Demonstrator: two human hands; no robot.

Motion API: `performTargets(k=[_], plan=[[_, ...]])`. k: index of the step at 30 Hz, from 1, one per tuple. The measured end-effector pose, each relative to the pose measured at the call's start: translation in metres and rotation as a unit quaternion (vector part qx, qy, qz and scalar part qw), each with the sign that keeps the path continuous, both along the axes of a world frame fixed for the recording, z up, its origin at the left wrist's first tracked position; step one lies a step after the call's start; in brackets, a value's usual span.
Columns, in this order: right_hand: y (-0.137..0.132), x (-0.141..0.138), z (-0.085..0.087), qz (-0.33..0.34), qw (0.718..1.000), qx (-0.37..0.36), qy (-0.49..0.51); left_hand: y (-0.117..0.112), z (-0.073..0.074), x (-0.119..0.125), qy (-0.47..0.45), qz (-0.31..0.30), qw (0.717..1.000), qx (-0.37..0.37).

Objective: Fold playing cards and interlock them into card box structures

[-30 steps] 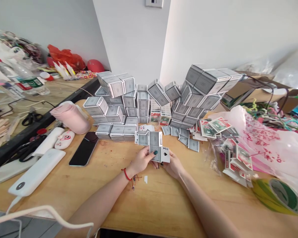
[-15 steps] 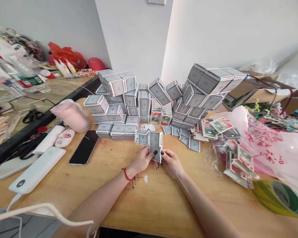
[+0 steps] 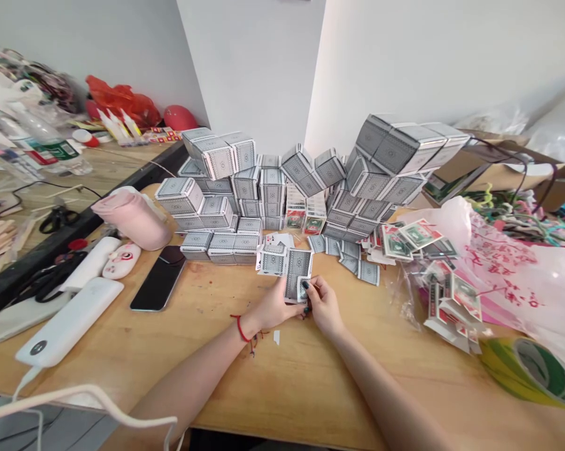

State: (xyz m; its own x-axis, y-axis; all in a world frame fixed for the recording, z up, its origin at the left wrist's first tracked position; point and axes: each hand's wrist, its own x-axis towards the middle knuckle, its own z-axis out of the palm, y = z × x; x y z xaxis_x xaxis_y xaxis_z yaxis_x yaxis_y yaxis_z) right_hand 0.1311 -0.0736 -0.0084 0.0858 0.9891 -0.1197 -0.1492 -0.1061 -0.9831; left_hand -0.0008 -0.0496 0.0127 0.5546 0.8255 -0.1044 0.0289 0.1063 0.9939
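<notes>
Between my hands is a grey-backed playing card [image 3: 298, 265] with folded edges, held just above the wooden table. My left hand [image 3: 274, 307] grips its lower left side, the thumb low across its bottom. My right hand [image 3: 324, 305] pinches the lower right corner, where a small pale flap shows under the thumb. Just behind lies another folded card [image 3: 272, 259], beside loose cards [image 3: 282, 239] showing white faces. Farther back stand boxes folded from cards [image 3: 235, 244], stacked in a low wall. Some fingertips are hidden behind the held card.
Flat folded cards [image 3: 368, 272] and opened card packs [image 3: 454, 300] lie to the right, near yellow-green tape [image 3: 529, 371]. On the left are a black phone [image 3: 158, 279], a white power bank [image 3: 71, 321] and a pink roll [image 3: 133, 219]. A tall stack of card boxes [image 3: 389, 150] leans at back right.
The held card has turned so its back faces up more fully. My left thumb has slid down to its lower edge, and my right thumb now presses a flap at the corner.
</notes>
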Motion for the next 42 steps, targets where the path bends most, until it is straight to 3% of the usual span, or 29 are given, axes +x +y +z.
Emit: performTargets(k=[4,10,17,22,32,42], plan=[[0.000,0.000,0.001,0.025,0.999,0.021,0.011,-0.001,-0.001,0.005,0.068,0.051,0.995,0.056],[0.002,0.009,0.001,0.054,0.993,0.067,-0.082,-0.001,-0.005,0.007,0.123,0.067,0.981,0.131],[0.003,0.012,0.000,0.017,0.979,0.071,-0.192,-0.001,-0.008,0.009,0.127,0.077,0.979,0.141],[0.002,0.011,0.002,0.003,0.987,0.043,-0.152,0.000,-0.011,0.011,0.149,0.082,0.974,0.152],[0.007,0.018,0.000,0.009,0.999,-0.020,-0.045,0.001,-0.005,0.010,0.128,0.074,0.982,0.120],[0.011,0.031,0.003,0.118,0.990,-0.043,-0.056,0.005,-0.003,0.001,0.023,-0.011,0.999,-0.023]])
